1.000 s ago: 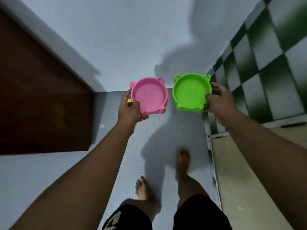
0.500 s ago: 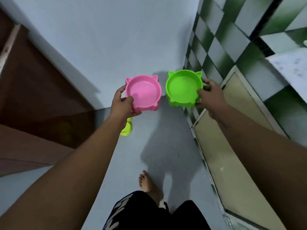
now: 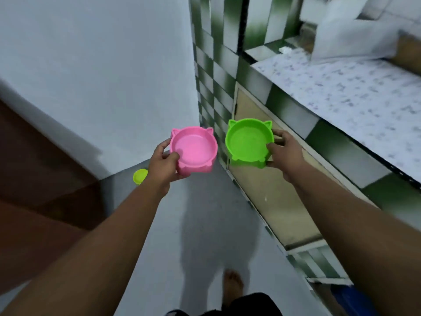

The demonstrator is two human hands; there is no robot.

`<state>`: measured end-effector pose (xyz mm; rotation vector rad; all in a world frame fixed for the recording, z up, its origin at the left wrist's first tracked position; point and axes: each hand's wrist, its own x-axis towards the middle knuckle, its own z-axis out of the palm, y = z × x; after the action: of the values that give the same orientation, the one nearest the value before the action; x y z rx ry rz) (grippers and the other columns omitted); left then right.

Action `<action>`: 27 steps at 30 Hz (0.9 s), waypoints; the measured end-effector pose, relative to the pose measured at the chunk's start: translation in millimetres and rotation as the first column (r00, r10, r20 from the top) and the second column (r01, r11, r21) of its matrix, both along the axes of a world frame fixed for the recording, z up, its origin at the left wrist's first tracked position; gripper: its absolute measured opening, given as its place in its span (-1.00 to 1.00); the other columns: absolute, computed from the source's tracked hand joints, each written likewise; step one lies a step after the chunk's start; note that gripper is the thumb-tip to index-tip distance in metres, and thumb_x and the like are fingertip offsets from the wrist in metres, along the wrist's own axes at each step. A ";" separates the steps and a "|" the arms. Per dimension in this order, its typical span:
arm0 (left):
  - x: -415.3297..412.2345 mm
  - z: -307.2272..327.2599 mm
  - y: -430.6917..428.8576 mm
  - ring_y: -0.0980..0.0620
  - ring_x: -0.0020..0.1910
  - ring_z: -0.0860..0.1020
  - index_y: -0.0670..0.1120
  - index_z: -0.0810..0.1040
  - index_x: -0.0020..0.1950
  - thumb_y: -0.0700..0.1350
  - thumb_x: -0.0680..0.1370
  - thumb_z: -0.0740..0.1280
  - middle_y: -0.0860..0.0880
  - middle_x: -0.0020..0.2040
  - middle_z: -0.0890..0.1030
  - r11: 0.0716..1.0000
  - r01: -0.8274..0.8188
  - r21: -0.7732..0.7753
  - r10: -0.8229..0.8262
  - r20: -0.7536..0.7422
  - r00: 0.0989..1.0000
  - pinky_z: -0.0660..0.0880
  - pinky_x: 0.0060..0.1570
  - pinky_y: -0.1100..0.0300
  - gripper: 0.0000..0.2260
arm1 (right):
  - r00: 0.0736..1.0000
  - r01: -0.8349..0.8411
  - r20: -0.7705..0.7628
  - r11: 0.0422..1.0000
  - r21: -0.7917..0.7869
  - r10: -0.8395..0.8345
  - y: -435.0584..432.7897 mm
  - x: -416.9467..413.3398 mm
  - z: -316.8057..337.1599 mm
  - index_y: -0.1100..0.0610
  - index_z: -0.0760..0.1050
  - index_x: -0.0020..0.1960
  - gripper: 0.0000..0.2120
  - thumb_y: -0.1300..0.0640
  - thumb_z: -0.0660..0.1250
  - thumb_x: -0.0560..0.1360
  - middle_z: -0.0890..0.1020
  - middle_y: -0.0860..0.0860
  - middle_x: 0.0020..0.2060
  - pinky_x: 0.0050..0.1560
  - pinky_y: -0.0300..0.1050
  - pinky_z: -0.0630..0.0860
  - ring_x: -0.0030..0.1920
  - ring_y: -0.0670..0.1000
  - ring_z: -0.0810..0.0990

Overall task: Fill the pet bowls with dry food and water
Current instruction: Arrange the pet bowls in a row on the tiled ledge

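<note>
My left hand (image 3: 164,164) grips the left rim of a pink cat-eared pet bowl (image 3: 193,149), held level in the air. A green cat-eared pet bowl (image 3: 248,140) sits in my right hand (image 3: 284,153), which holds its right rim with the thumb over the edge. Both bowls are empty inside. They hang side by side above the floor, a small gap between them, close to the corner where the white wall meets the green checkered tiles.
A speckled white counter (image 3: 341,87) runs along the right, above a beige cabinet door (image 3: 268,197) set in green and white tiles. A white bag (image 3: 350,39) stands on the counter's far end. A small yellow-green cup (image 3: 140,176) sits on the floor by the brown door (image 3: 34,179).
The view has swung right and up, bringing the counter into sight. Both hands have kept hold of their bowls and carried them toward the tiled corner.
</note>
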<state>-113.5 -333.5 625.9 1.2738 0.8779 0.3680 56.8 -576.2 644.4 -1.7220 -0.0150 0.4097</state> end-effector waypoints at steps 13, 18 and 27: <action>-64.0 6.2 -176.0 -0.29 0.15 0.63 0.10 0.37 0.51 -0.28 0.63 0.26 -0.15 0.32 0.49 0.875 0.484 -0.008 -0.484 -0.051 0.874 0.69 -0.12 -0.17 -0.50 | 0.904 0.426 -0.042 0.904 0.034 -0.425 -228.3 -188.6 1.7 0.05 0.47 0.33 -0.63 0.34 0.26 0.58 0.58 0.10 0.14 -0.19 0.22 0.67 0.00 0.12 0.64; -70.0 4.9 -285.4 -0.25 0.09 0.62 0.05 0.37 0.51 -0.29 0.63 0.25 -0.19 0.27 0.52 0.770 0.639 0.008 -0.638 -0.029 0.769 0.68 -0.21 -0.10 -0.53 | 0.806 0.592 0.031 0.806 -0.006 -0.592 -354.2 -248.8 12.0 0.07 0.50 0.31 -0.62 0.35 0.28 0.54 0.61 0.06 0.08 -0.12 0.28 0.66 0.03 0.15 0.65; -93.2 -5.0 -507.7 -0.25 0.14 0.59 0.03 0.42 0.39 -0.30 0.63 0.23 -0.17 0.27 0.50 0.682 0.731 -0.024 -0.731 0.020 0.682 0.66 -0.21 -0.07 -0.62 | 0.678 0.735 0.129 0.669 -0.111 -0.724 -582.0 -340.6 5.4 0.02 0.54 0.24 -0.63 0.30 0.31 0.49 0.63 0.10 0.03 -0.07 0.27 0.66 0.00 0.19 0.67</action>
<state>-206.7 -841.2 620.9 1.4822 0.2939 -0.2898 -283.8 -1158.2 649.8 -1.7336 0.6633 -0.2717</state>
